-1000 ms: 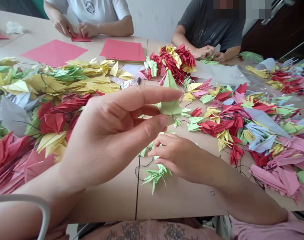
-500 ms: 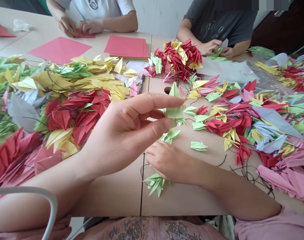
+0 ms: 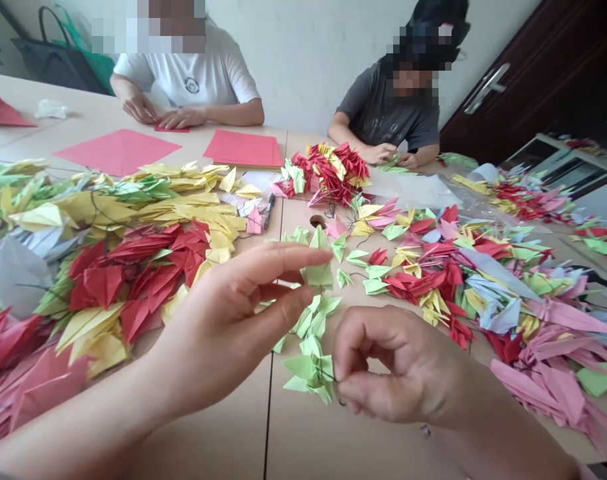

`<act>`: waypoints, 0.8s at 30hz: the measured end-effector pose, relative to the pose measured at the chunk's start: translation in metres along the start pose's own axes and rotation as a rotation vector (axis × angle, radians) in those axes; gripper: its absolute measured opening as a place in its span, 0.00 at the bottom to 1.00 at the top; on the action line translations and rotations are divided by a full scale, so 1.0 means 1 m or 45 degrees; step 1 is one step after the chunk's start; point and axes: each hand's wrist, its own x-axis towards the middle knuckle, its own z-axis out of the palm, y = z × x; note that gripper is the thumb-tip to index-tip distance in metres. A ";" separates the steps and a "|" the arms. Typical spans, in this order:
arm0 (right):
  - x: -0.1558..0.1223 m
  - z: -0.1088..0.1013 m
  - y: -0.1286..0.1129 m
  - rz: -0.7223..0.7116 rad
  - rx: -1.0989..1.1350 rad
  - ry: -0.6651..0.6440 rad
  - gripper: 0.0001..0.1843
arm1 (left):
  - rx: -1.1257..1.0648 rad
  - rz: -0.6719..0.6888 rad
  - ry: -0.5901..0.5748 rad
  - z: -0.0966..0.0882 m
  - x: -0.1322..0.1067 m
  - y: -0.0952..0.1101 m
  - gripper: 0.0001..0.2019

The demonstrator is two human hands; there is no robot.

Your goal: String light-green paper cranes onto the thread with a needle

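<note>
My left hand [image 3: 233,313] is raised over the table and pinches a light green paper crane [image 3: 319,267] between thumb and forefinger. Below it hangs a strand of several green cranes [image 3: 310,350] on a dark thread. My right hand [image 3: 403,370] is closed, with thumb and forefinger pinched at the lower end of that strand, where the thread comes out. Both hands hover above the seam between two light wooden tables [image 3: 233,427].
Heaps of red, yellow, green and pink paper cranes [image 3: 133,260] cover the left and the right side [image 3: 483,280]. Red paper sheets [image 3: 118,150] lie at the back. Two other people [image 3: 193,80] sit across the table and fold paper.
The view has tilted up, showing the people opposite. My right hand has lifted off the table and now pinches the strand's lower end. My left hand still holds the top crane.
</note>
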 end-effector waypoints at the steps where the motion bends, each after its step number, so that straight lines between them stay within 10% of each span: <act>1: -0.003 0.000 -0.002 -0.047 0.045 0.035 0.08 | 0.018 0.022 -0.005 0.000 0.000 0.000 0.16; 24: 0.005 -0.001 -0.006 -0.387 -0.923 0.641 0.07 | 0.780 0.715 -0.016 0.010 -0.019 -0.005 0.16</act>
